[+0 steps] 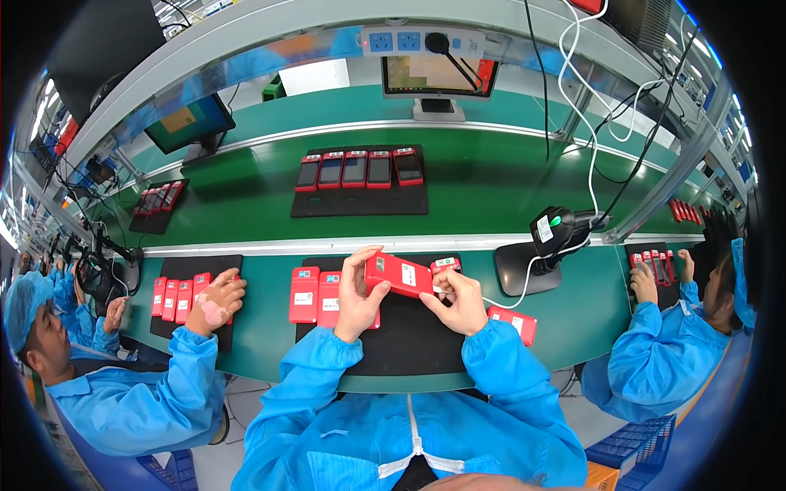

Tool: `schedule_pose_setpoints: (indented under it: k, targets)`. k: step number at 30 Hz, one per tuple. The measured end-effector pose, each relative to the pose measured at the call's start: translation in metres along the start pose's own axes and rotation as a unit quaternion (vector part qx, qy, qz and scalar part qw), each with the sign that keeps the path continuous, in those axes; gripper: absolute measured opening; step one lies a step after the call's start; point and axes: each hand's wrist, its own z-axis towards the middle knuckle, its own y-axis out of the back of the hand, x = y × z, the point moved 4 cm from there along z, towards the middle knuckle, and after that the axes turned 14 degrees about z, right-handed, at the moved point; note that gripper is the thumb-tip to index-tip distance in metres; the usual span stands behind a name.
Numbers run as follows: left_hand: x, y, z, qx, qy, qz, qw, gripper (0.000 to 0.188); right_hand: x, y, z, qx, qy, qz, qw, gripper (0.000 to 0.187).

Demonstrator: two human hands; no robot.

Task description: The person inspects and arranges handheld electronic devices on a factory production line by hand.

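Above the black mat point(417, 344) I hold a red handheld terminal point(395, 273), tilted, its back with white labels toward me. My left hand point(358, 296) is closed around its left end, thumb on the near edge. The fingers of my right hand point(460, 303) pinch at its right end, where a small white bit shows; whether it is a loose label I cannot tell. Two more red terminals point(304, 296) lie label side up by my left hand, one partly hidden. Another terminal point(446, 264) shows behind my right hand, and one point(516, 325) lies to its right.
A black barcode scanner point(553, 231) with a white cable stands on its base at right. On the green conveyor point(246, 209), a black mat point(360, 203) bears several terminals, screens up. Co-workers in blue sit left point(147, 401) and right point(655, 352). A metal frame with power sockets point(409, 41) crosses overhead.
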Motion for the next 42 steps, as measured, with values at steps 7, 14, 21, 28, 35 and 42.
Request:
schedule_pose_setpoints:
  k: [7,14,21,28,35,42]
  targets:
    - [0.001,-0.001,0.001,0.008,-0.010,0.024,1.000,0.054,-0.003,0.001,-0.003,0.015,-0.020,-0.008,1.000,0.035]
    - [0.008,-0.003,0.001,0.009,0.023,-0.017,1.000,0.050,-0.007,0.001,-0.004,0.002,-0.021,0.007,1.000,0.035]
    - [0.009,-0.004,0.001,0.011,0.041,-0.036,0.998,0.048,-0.014,-0.001,-0.003,-0.008,-0.011,0.022,1.000,0.034]
    - [0.011,-0.002,0.001,0.010,0.047,-0.016,0.999,0.047,-0.003,0.000,-0.003,0.007,-0.030,-0.005,0.999,0.035]
    - [0.013,-0.002,0.001,0.004,0.047,-0.018,0.999,0.047,0.003,-0.001,-0.002,0.016,-0.051,-0.021,0.998,0.036]
    - [0.011,-0.002,0.001,0.001,0.045,-0.017,0.999,0.048,0.004,0.000,-0.002,0.011,-0.043,-0.012,0.999,0.038]
